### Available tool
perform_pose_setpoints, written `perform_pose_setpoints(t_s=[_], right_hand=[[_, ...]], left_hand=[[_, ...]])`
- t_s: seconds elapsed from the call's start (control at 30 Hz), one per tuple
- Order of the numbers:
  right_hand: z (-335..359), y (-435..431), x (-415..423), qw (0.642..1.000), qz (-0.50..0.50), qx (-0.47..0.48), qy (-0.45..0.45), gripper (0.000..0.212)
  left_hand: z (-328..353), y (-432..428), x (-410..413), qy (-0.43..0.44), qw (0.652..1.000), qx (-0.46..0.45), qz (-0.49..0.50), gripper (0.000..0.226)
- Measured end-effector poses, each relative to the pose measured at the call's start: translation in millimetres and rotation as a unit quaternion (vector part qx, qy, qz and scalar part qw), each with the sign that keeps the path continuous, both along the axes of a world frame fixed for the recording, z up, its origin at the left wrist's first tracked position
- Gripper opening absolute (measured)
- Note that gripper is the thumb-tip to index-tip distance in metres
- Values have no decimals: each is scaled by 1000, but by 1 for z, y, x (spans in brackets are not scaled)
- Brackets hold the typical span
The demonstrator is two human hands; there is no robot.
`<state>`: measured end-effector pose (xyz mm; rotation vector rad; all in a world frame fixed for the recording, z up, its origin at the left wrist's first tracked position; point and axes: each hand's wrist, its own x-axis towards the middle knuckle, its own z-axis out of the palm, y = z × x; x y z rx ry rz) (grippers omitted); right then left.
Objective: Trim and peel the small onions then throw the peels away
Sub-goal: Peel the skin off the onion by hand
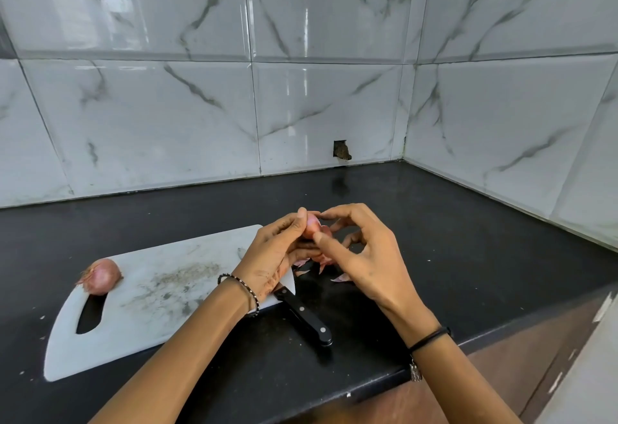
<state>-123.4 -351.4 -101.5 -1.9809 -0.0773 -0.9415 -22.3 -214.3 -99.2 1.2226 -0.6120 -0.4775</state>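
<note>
Onion (312, 224) up off the surface (468, 256), gripped in left hand (277, 256) with fingers curled round it. Right hand (371, 256) pinches it between thumb and forefinger. Second onion (100, 276), skin on, sits at far left of board (160, 289), next to the handle slot. Knife (302, 318) lies at board's right edge, handle toward near side, blade mostly hidden under left hand. Peels (341, 277) on surface below the hands.

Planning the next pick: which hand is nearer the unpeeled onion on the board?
Left. The left hand is over the board's right end, across from the onion; the right hand is farther right, beyond the board.
</note>
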Motion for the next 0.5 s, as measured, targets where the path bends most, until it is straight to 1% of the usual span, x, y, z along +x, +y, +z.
perform_pose_setpoints(t_s=[0.07,0.13,0.27,0.4,0.5], right_hand=[[-1,0,1,999,7,-51,-12,32],[-2,-1,4,997,1,-76,-16,33],[-3,-2,6,997,-6,-69,-28,27],[-2,0,6,998,-5,-53,-18,29],[-2,0,6,999,-1,-50,-15,25]], left_hand=[[3,3,-2,6,1000,1,-8,38],[5,5,-3,9,1000,1,-22,37],[5,5,-3,6,999,2,-46,37],[5,4,-5,2,999,2,-49,34],[5,3,-4,-4,999,3,-46,33]])
